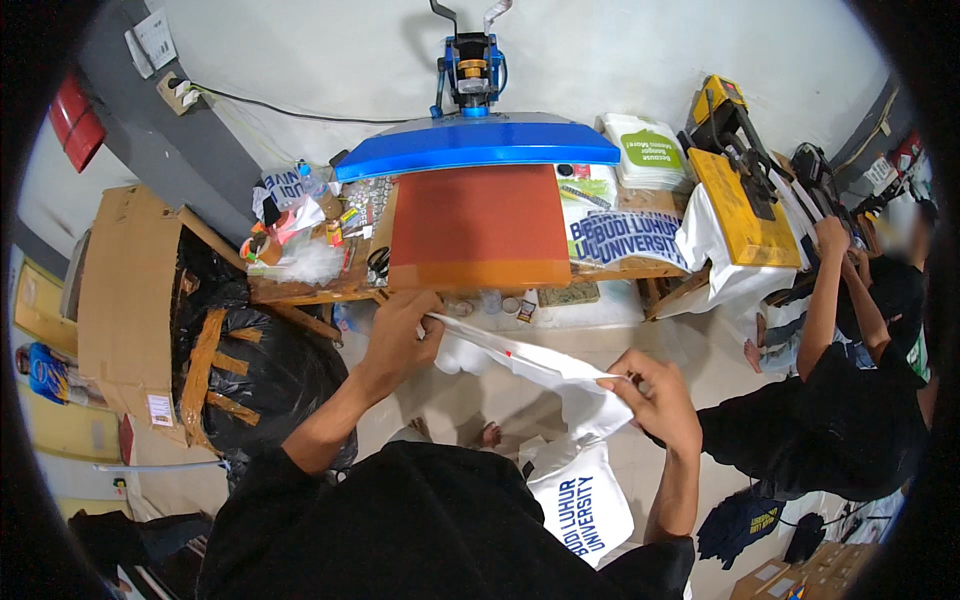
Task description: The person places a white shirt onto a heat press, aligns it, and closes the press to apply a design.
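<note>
Pale floor [455, 395] shows below. Over it, a white cloth [545, 368] is stretched between both hands: the left hand [402, 330] grasps one end, the right hand [662, 398] pinches it farther right. Beyond, a red-orange pad [480, 220] lies under a blue press [480, 148] at the wooden bench [310, 291], before a white wall [620, 50].

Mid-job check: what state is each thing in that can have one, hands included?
Left hand: closed on white cloth
Right hand: closed on it too
White cloth: drawn out between both hands
Blue press: open
Red pad: uncovered
Yellow press: looks lowered over white fabric
Cardboard box: open
</note>
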Action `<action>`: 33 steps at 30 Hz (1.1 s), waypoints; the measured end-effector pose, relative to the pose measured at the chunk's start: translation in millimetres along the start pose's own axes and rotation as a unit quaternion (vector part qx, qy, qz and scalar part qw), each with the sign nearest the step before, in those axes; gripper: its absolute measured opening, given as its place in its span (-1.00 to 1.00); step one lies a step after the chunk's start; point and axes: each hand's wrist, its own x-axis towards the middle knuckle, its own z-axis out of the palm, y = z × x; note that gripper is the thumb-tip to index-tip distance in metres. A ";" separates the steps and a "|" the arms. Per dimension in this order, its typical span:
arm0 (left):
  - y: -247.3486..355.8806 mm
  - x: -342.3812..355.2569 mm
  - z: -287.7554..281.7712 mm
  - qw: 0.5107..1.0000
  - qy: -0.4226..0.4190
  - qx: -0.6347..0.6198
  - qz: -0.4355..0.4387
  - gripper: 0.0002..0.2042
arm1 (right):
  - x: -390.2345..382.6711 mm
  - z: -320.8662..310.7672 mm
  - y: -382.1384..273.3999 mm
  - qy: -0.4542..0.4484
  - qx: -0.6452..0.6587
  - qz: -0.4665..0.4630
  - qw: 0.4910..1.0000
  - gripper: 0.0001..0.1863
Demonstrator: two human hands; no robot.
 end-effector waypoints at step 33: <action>-43.3 -86.5 -263.4 0.992 -0.022 0.091 0.089 -0.87 | 73.4 304.5 -169.0 0.138 0.092 -0.181 0.969 -0.81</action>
